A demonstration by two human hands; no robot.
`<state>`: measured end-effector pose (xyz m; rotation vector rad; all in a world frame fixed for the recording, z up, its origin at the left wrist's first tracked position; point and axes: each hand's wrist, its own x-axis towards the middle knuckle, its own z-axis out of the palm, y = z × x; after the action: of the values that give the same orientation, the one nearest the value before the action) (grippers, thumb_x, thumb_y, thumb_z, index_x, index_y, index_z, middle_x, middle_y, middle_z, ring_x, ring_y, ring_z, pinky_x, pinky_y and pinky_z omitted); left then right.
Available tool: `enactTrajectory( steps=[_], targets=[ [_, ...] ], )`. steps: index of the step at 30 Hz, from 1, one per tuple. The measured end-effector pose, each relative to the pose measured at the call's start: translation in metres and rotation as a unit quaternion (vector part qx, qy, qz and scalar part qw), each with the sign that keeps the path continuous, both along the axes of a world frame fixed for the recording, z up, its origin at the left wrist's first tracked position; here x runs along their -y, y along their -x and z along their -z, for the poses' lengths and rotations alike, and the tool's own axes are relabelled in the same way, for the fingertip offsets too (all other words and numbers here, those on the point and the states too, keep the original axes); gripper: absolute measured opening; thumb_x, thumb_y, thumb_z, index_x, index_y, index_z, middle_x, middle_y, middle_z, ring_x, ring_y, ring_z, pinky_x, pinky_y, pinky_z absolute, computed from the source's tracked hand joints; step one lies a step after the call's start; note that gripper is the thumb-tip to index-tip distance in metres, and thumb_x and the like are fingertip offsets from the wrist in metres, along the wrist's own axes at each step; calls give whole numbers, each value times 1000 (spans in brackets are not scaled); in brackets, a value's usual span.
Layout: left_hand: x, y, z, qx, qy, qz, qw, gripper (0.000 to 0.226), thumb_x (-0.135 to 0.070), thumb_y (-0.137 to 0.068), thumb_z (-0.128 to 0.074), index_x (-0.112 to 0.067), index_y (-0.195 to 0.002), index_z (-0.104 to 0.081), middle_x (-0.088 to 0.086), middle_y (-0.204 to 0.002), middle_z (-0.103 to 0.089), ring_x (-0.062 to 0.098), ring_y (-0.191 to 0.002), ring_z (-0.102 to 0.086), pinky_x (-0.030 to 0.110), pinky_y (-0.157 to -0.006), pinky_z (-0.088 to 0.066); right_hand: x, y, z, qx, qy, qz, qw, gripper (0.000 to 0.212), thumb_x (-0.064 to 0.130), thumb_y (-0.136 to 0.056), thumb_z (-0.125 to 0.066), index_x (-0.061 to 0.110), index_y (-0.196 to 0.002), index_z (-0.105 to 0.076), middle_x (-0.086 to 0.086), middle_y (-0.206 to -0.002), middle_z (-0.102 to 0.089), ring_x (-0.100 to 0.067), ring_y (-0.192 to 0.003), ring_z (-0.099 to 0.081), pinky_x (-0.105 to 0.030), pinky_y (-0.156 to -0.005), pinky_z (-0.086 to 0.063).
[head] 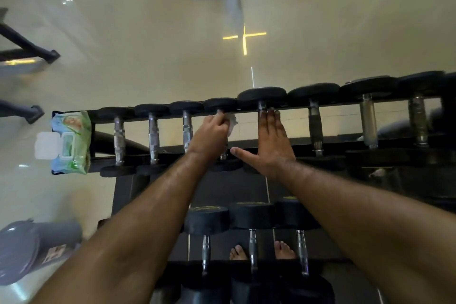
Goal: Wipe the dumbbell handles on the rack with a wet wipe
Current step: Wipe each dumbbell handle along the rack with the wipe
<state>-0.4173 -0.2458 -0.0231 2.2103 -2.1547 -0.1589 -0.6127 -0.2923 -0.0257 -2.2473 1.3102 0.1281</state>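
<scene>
The left hand (211, 136) grips a white wipe (231, 123) bunched around the far end of a dumbbell handle on the top tier of the rack (246, 148); that handle is almost wholly hidden under the hand and wipe, with only its near end showing at the front rail. The right hand (271, 141) lies flat and released on the next handle to the right, fingers straight and together, fingertips (270, 111) touching the far rail, thumb stretched out leftward along the front rail. Three bare chrome handles (153, 136) sit to the left of the wiped one, four more to the right, all lying across the two rails with black heads at each end. A green wipe pack (71, 142) with its white lid flipped open rests on the rack's left end. On the lower tier stand three dumbbells (251, 234), and bare toes (238, 252) show between them on the floor (148, 44)
</scene>
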Motion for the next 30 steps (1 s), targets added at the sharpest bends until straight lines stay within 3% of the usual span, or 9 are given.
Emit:
enactTrajectory(
  steps=[6, 11, 13, 16, 19, 22, 24, 26, 30],
  targets=[
    [-23, -11, -18, -85, -194, 35, 977, 21, -19, -97, -67, -22, -116, -77, -2, -112, -70, 17, -99, -64, 35, -88, -57, -3, -6, 4, -21, 12, 29, 999, 169, 119, -43, -23, 13, -163, 33, -9, -173, 35, -26, -161, 30, -46, -135, 4],
    [1, -21, -12, -69, 122, -47, 989, 33, -4, -90, -72, -7, -123, -74, 8, -108, -70, 26, -92, -65, 38, -78, -58, -5, -12, 2, -68, 36, 20, 997, 164, 102, -63, -61, 11, -164, 31, -12, -174, 32, -29, -162, 28, -48, -134, 6],
    [8, -18, -2, -7, 141, -4, 990, 42, 1, -81, -78, -3, -122, -73, 12, -108, -71, 30, -93, -64, 41, -79, -59, -6, -13, 1, -73, 36, 20, 997, 163, 99, -64, -64, 12, -164, 30, -11, -174, 32, -29, -162, 28, -47, -134, 7],
    [2, -15, 5, 63, 60, 102, 991, 36, -5, -84, -77, -6, -120, -73, 10, -116, -68, 28, -104, -60, 40, -90, -58, -7, -13, -2, -78, 37, 19, 996, 164, 97, -63, -67, 12, -164, 30, -11, -174, 33, -29, -162, 27, -48, -134, 5],
    [-6, -13, -3, 39, -79, 194, 977, 38, -16, -92, -70, -14, -130, -69, 3, -125, -63, 25, -116, -54, 42, -98, -54, -8, -13, -4, -86, 40, 16, 995, 165, 99, -63, -65, 10, -164, 30, -11, -174, 33, -29, -161, 28, -47, -135, 4],
    [-8, -5, -13, 2, -218, 171, 961, 34, -14, -94, -71, -21, -127, -72, -2, -111, -65, 19, -104, -60, 33, -85, -54, -8, -13, -7, -88, 38, 18, 995, 166, 100, -61, -65, 10, -164, 29, -11, -174, 32, -28, -162, 27, -47, -135, 4],
    [-5, -4, -18, -37, -221, 85, 971, 25, -15, -93, -69, -21, -115, -77, -4, -99, -67, 17, -91, -63, 32, -77, -55, -9, -15, -8, -93, 37, 20, 995, 166, 99, -61, -67, 11, -164, 29, -10, -175, 32, -28, -162, 28, -47, -135, 4],
    [-2, -4, -19, -72, -167, 43, 982, 18, -23, -95, -69, -23, -110, -78, -5, -101, -69, 16, -93, -64, 33, -83, -57, -10, -16, -9, -99, 35, 21, 994, 166, 98, -62, -68, 11, -164, 31, -10, -174, 33, -28, -161, 29, -47, -135, 4],
    [-7, 1, -19, -22, -257, 144, 955, 39, -11, -93, -71, -30, -126, -73, -4, -112, -72, 17, -98, -65, 31, -86, -56, -10, -17, -11, -103, 34, 24, 994, 166, 98, -62, -68, 12, -164, 31, -10, -174, 33, -28, -161, 28, -47, -135, 5]
  ],
)
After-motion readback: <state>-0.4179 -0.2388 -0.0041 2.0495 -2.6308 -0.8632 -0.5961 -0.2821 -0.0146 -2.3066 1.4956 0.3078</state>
